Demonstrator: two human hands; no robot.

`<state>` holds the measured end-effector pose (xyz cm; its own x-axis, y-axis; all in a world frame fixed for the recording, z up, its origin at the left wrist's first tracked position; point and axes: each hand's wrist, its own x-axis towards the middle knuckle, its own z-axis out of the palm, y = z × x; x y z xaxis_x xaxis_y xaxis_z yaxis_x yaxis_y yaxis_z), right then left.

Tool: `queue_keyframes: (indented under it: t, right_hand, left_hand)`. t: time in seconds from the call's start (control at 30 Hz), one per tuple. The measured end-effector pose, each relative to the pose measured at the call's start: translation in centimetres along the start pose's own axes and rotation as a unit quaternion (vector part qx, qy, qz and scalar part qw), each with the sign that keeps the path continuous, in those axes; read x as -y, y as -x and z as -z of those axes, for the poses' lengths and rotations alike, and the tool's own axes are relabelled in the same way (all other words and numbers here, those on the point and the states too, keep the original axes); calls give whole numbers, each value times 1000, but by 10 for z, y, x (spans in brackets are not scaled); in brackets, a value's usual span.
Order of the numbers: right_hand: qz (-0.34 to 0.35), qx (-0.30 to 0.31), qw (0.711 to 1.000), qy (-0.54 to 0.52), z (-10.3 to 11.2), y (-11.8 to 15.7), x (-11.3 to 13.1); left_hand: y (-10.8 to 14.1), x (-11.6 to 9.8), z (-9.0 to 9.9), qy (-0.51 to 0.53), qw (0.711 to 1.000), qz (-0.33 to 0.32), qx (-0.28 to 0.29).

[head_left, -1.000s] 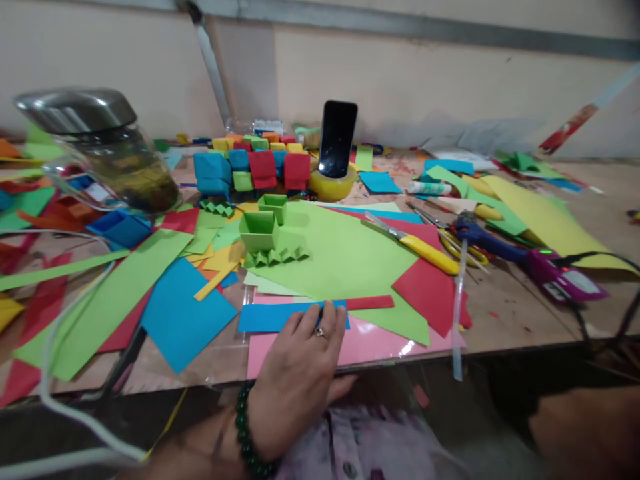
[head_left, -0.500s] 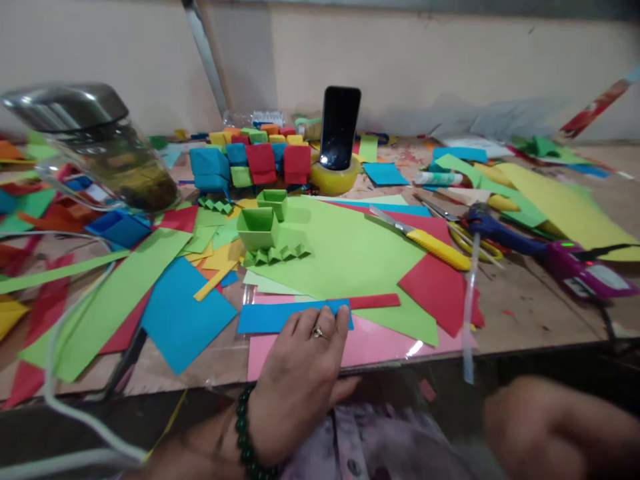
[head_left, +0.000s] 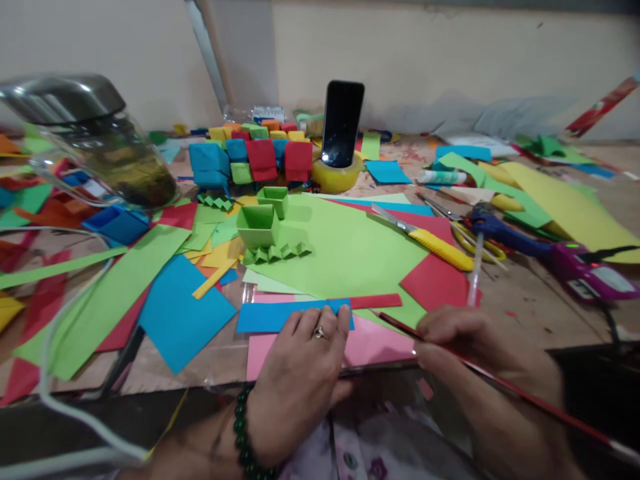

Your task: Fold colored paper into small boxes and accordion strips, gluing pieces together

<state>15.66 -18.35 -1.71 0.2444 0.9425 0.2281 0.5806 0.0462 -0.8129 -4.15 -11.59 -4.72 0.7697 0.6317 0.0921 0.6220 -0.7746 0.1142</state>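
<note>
My left hand (head_left: 303, 370), with a ring and a dark green bead bracelet, presses its closed fingertips on a blue paper strip (head_left: 280, 317) at the table's front edge. A narrow red paper strip (head_left: 377, 301) sticks out to the right from beside those fingers. In my right hand (head_left: 480, 360) is a dark red pencil (head_left: 505, 385), pinched near its sharpened end. The pencil tip points left, just below the red strip; whether it touches the paper I cannot tell. Large green paper (head_left: 350, 253) and pink paper (head_left: 380, 343) lie beneath.
Small green paper boxes (head_left: 257, 227) and a zigzag-folded green strip (head_left: 277, 252) stand behind my left hand. A yellow cutter (head_left: 440, 249), a purple-and-blue glue gun (head_left: 575, 267), a phone (head_left: 343, 123) on a tape roll (head_left: 340, 175) and a glass jar (head_left: 135, 167) are around.
My right hand has come up from below the table's edge to the paper, and the pencil in it now shows. My left hand stays on the blue paper strip.
</note>
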Motion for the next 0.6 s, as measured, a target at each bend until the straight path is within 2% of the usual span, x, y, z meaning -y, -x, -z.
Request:
queue_keyframes:
  t: [0.1, 0.17, 0.27, 0.6]
  right_hand:
    - [5, -47, 999, -4, -31, -13, -1]
    - [21, -34, 999, 3, -42, -16, -4]
    - [33, 14, 999, 25, -46, -18, -8]
    - [45, 31, 996, 70, -47, -24, -8]
  left_hand:
    - [0, 0, 0, 13, 1000, 4, 4]
    - [0, 1, 0, 14, 1000, 3, 4]
    - [0, 1, 0, 7, 1000, -3, -3]
    - [-1, 1, -1, 1, 1000, -1, 7]
